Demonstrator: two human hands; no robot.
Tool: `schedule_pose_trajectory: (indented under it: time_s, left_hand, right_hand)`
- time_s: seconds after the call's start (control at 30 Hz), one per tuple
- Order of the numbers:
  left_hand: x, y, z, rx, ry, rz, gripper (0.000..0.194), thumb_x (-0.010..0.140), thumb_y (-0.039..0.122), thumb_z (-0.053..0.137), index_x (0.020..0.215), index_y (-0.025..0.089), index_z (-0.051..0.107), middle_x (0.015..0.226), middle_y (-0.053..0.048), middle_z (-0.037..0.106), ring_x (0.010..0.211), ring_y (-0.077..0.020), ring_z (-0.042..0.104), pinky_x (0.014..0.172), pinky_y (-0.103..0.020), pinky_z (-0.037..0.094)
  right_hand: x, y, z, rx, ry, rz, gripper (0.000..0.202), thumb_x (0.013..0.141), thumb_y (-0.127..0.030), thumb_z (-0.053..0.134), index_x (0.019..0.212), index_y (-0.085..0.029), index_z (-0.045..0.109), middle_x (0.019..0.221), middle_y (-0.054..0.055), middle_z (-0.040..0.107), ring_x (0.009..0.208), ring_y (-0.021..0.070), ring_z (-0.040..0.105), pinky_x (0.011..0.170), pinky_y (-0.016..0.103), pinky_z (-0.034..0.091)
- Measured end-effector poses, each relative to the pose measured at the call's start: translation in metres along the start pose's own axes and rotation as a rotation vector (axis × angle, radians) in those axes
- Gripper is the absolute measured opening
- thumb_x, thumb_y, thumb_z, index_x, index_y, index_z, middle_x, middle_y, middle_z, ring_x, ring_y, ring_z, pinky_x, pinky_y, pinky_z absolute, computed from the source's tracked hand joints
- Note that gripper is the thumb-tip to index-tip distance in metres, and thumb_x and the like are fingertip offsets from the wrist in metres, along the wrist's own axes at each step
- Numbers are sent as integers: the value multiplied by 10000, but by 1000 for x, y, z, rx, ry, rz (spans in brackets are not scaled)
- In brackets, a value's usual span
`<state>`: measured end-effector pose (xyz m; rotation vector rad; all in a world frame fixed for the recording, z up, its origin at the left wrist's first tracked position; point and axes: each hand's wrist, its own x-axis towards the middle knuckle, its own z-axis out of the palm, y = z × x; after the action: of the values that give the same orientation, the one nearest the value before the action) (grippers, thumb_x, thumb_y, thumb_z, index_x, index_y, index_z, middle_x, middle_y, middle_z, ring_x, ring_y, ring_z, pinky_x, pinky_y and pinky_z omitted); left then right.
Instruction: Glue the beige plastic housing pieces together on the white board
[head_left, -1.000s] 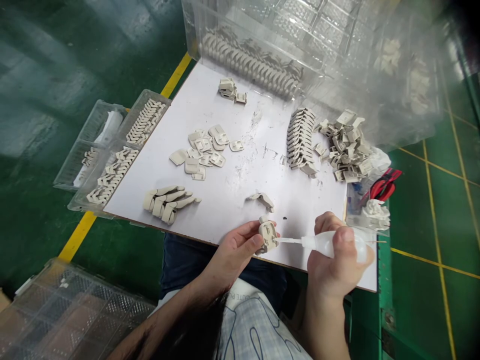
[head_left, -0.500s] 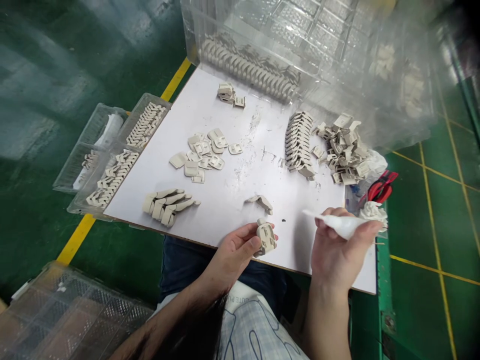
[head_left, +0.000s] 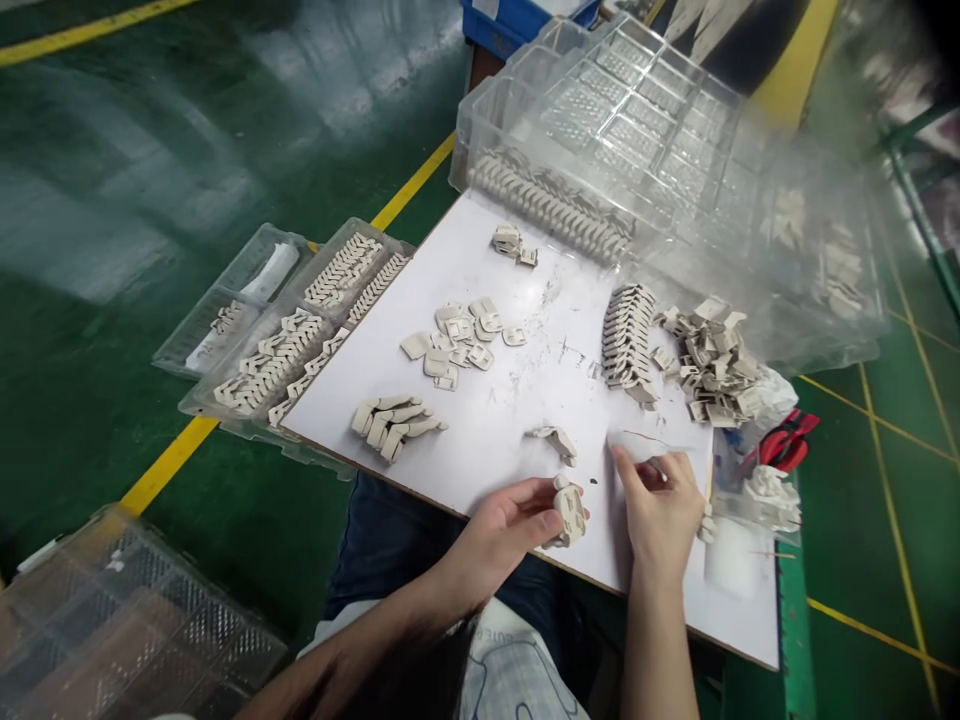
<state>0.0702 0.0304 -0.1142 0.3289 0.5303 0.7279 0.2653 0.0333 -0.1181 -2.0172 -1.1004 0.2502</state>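
My left hand (head_left: 517,520) grips a beige plastic part (head_left: 570,517), a flat hollow block with slots and a round knob on top, held over the board's front edge. To its right, my right hand (head_left: 664,510) is low over the board, thumb and forefinger closed. A thin dark line and a pale translucent patch (head_left: 637,442) show at those fingertips; what they hold is unclear. Beside that wrist lies a blurred white squeeze bottle (head_left: 731,560). A jointed beige finger-like piece (head_left: 555,441) lies beyond my left hand. Several more (head_left: 395,424) sit together at the left.
The white board (head_left: 487,450) holds loose flat covers (head_left: 457,343), a stacked row of parts (head_left: 628,340) and a heap of clips (head_left: 716,365). Clear compartment boxes (head_left: 600,110) stand behind, with parts trays (head_left: 270,360) left. Red-handled pliers (head_left: 784,443) lie right.
My right hand has let go of the white squeeze bottle and reached forward, low over the board. My left hand still holds the beige part. The view has shifted.
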Motion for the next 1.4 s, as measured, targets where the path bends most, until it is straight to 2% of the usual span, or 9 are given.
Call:
schedule_pose_trajectory:
  time_s: [0.13, 0.27, 0.37, 0.5, 0.73, 0.87, 1.1, 1.23, 1.4]
  left_hand:
    - [-4, 0, -2, -20, -5, 14, 488, 750, 459, 841, 1112, 148, 740, 1028, -111, 729, 1017, -244, 645, 971, -385, 435]
    - [-14, 3, -4, 1, -61, -3, 480, 730, 449, 858, 1107, 170, 757, 1003, -84, 710, 957, -208, 621, 922, -349, 452]
    - [-23, 9, -7, 28, -71, 8, 510, 711, 468, 865, 1122, 183, 764, 991, -71, 691, 932, -192, 592, 907, -333, 452]
    - [-37, 21, -15, 61, -81, 98, 430, 770, 457, 823, 1122, 216, 771, 985, -47, 645, 903, -162, 547, 854, -287, 448]
    - [-49, 34, -26, 153, -75, 170, 418, 774, 478, 815, 1127, 260, 771, 971, -17, 573, 927, -153, 500, 883, -261, 405]
    - [-50, 39, -31, 183, -62, 179, 439, 733, 519, 833, 1069, 242, 777, 944, -9, 562, 873, -139, 472, 907, -267, 377]
    - [-54, 55, -35, 202, -63, 163, 410, 743, 524, 819, 1018, 224, 765, 985, -32, 583, 908, -159, 513, 847, -257, 397]
    - [-44, 57, -35, 235, -248, 25, 408, 716, 509, 845, 1030, 254, 795, 1288, -78, 597, 1182, -244, 526, 1056, -334, 359]
    - [-31, 61, -28, 368, -462, -243, 399, 697, 419, 880, 1056, 260, 807, 1229, -86, 687, 1220, -285, 566, 1077, -370, 355]
  right_hand:
    - [-8, -12, -32, 102, -51, 63, 508, 628, -478, 867, 1018, -199, 701, 1082, 48, 575, 853, 182, 590, 741, 353, 479]
    - [-14, -61, -53, 185, 234, -130, 377, 751, -349, 826, 1088, -212, 727, 1042, 68, 656, 854, 189, 594, 764, 358, 449]
    - [0, -101, -20, 22, -83, -441, 166, 881, -373, 699, 927, -218, 735, 894, 41, 680, 769, 173, 589, 703, 325, 450]
    - [27, -134, 54, -126, -471, -536, 180, 955, -327, 591, 1003, -187, 692, 872, 41, 660, 728, 166, 617, 697, 303, 484]
    - [31, -150, 103, -370, -588, -463, 47, 886, -180, 660, 864, -180, 618, 923, 52, 645, 672, 161, 583, 650, 301, 433]
    - [27, -143, 82, -184, -637, -455, 132, 893, -198, 667, 815, -201, 560, 807, -7, 628, 703, 146, 610, 686, 274, 470]
    - [-5, -105, -6, 206, -760, -415, 44, 928, -267, 672, 894, -243, 659, 804, -21, 632, 727, 117, 597, 669, 226, 472]
    - [-21, -91, -38, 159, -975, -404, 118, 990, -241, 569, 993, -256, 686, 883, 9, 592, 797, 115, 599, 704, 225, 472]
    - [-22, -85, -56, 56, -1153, -407, 188, 1007, -249, 517, 1000, -233, 704, 948, 37, 506, 903, 138, 567, 796, 253, 473]
